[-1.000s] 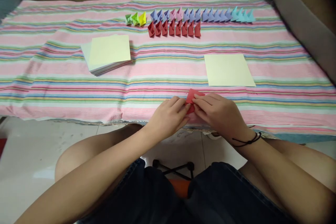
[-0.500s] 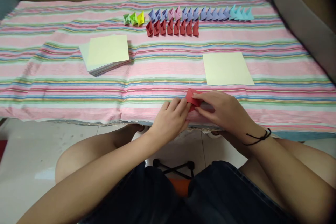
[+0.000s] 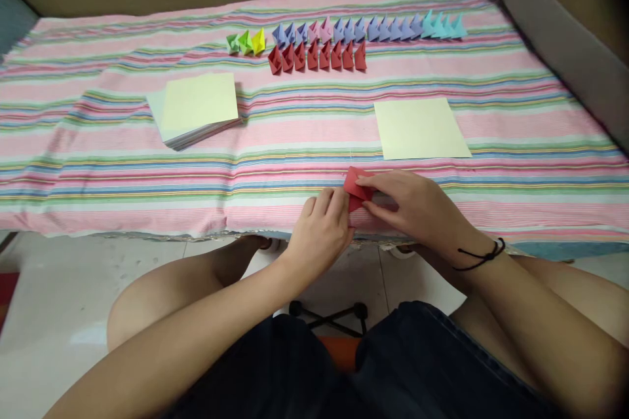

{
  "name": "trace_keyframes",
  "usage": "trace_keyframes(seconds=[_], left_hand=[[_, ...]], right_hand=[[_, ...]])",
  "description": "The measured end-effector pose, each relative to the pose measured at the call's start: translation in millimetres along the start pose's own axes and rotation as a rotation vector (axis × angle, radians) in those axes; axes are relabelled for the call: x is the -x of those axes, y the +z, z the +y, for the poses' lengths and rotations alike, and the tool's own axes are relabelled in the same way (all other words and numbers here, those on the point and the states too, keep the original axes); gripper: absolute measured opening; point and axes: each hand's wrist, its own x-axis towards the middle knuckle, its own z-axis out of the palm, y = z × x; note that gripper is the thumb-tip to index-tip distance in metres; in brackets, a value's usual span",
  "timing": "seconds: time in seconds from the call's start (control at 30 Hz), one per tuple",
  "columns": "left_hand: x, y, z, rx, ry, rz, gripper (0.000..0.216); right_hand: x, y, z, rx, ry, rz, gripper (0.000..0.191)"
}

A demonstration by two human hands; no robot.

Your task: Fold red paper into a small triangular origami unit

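A small folded piece of red paper (image 3: 357,184) is held between both hands at the table's front edge. My left hand (image 3: 322,226) pinches its lower left side, the fingers curled and partly hiding it. From the right, my right hand (image 3: 410,200) grips it between thumb and forefinger. Beyond the hands, several red folded paper boats (image 3: 312,57) stand in a row. Behind them runs a longer row of blue, pink and turquoise paper boats (image 3: 383,29), with green and yellow ones (image 3: 246,44) at its left end.
On the left lies a stack of paper sheets (image 3: 196,105), pale yellow on top. A single pale yellow sheet (image 3: 421,129) lies flat at right, beyond my right hand. A striped cloth (image 3: 122,170) covers the table. A grey padded side (image 3: 555,33) borders it on the right.
The view has shifted slightly. My left fingers have drawn back a little from the red paper, so more of its lower fold shows. My right hand keeps its pinch.
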Motion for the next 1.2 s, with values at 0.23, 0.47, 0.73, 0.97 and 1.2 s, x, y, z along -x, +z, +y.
trace_keyframes(seconds=[0.23, 0.47, 0.73, 0.97, 1.2], left_hand=[[-1.8, 0.6, 6.6, -0.021, -0.048, -0.031, 0.048], [-6.2, -3.0, -10.0, 0.095, 0.041, -0.028, 0.045], [-19.4, -1.3, -56.8, 0.711, 0.166, 0.009, 0.023], [-31.4, 4.4, -45.8, 0.808, 0.007, 0.040, 0.012], [-33.6, 1.4, -40.9, 0.798, -0.081, 0.010, 0.002]], right_hand=[[-0.4, -0.9, -0.9, 0.009, -0.005, 0.001, 0.023], [-0.4, 1.6, 2.5, -0.018, -0.008, 0.017, 0.023], [-0.6, 1.0, 3.8, -0.042, 0.010, 0.004, 0.024], [-2.3, 0.5, 4.0, -0.041, 0.002, -0.003, 0.020], [-3.1, -0.4, 3.6, -0.029, 0.006, -0.024, 0.022]])
